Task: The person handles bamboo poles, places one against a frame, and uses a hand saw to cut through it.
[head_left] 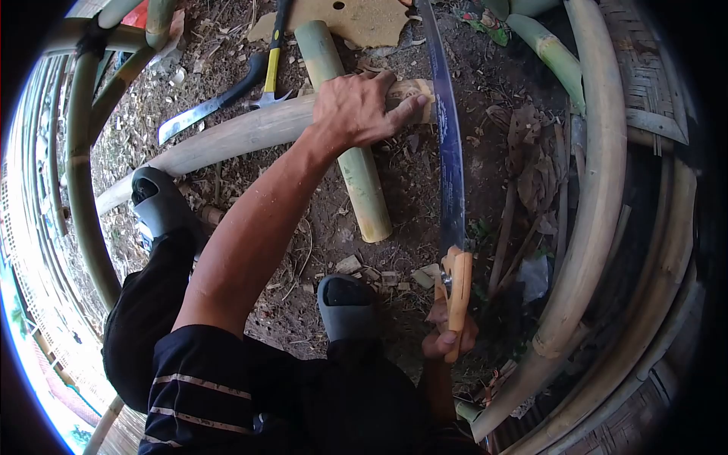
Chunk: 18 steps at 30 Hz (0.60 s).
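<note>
Head view — left hand [362, 108] flat on bamboo pole [227, 136], right hand [449, 334] gripping saw [447, 144] — no readable writing.

Bare dirt ground [485, 163], strewn with dry leaves and wood chips, green bamboo section [345, 125] lying flat, machete [208, 106], hammer [271, 64] (yellow handle), offcut board [356, 19]

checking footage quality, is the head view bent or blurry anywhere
Head view: strong fisheye, bamboo poles curve round the edges, corners go black; centre is sharp and evenly daylit, with left hand on the pale pole and saw clear; no glare.
</note>
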Motion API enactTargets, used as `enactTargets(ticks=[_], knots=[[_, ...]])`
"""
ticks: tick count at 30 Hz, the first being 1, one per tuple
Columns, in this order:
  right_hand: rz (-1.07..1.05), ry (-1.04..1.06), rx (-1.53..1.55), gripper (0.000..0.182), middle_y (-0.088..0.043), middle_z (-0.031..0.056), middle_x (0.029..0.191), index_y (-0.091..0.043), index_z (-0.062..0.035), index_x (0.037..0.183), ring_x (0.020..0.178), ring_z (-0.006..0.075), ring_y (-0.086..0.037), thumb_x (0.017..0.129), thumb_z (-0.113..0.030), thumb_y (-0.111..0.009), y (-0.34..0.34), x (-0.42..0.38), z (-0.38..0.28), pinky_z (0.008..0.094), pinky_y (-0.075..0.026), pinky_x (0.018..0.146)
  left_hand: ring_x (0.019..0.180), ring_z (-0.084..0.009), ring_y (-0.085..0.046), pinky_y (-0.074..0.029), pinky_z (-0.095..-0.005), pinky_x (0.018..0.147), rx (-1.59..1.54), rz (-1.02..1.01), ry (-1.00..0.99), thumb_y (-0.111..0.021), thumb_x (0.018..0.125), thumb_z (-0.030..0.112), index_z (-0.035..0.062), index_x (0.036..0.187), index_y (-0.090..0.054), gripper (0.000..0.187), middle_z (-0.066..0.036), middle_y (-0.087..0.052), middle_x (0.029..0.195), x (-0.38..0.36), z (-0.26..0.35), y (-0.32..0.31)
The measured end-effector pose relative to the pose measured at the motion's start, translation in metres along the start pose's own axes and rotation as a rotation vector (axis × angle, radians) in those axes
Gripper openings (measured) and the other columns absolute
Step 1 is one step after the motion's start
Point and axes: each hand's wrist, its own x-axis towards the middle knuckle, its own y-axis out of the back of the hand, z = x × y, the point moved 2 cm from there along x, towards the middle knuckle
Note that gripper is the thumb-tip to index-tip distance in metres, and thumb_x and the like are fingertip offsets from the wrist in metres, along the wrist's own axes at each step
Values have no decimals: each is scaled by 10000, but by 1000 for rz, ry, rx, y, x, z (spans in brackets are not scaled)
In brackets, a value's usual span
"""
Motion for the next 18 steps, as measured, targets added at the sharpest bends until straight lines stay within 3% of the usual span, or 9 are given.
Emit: enactTargets(ticks=[3,5,6,10,13,18], knots=[[-2,-37,87,528,-585,133,583,-572,73,755,498,232,-604,976,-402,-505,4,5,2,332,-492,460,929,-334,-762,-563,-470,740,2,-138,82,-352,889,917,99,1222,-753,971,-200,-771,934,9,-1,5],[11,-30,160,486,-568,140,600,-534,90,800,498,216,-578,954,-371,-524,5,9,-1,314,-451,450,730,-290,-726,-526,-449,616,-9,-126,64,-292,842,977,30,1041,-779,1083,-195,-726,757,16,-9,1],[-39,-30,97,506,-583,130,584,-566,69,752,491,229,-602,964,-390,-535,4,21,-16,325,-483,455,920,-335,-761,-551,-492,761,-5,-130,105,-382,863,935,118,1091,-795,944,-182,-773,897,16,-7,2],[-49,76,-37,544,-596,116,566,-603,44,706,484,243,-628,979,-421,-536,-1,21,-27,337,-518,462,944,-346,-761,-551,-492,791,-22,-144,100,-385,864,933,119,1117,-793,945,-183,-779,920,16,-6,3],[-153,-58,-54,554,-605,115,576,-610,35,720,501,244,-641,989,-441,-518,12,15,-45,340,-534,483,976,-363,-757,-549,-496,822,-30,-105,90,-393,863,930,116,1140,-791,948,-194,-781,949,18,-9,4],[-122,-69,-112,539,-628,107,604,-616,22,747,533,236,-654,998,-441,-501,32,1,-59,354,-554,515,1011,-372,-753,-552,-505,856,-37,-126,107,-394,845,941,119,1183,-789,972,-193,-783,960,20,-10,2]])
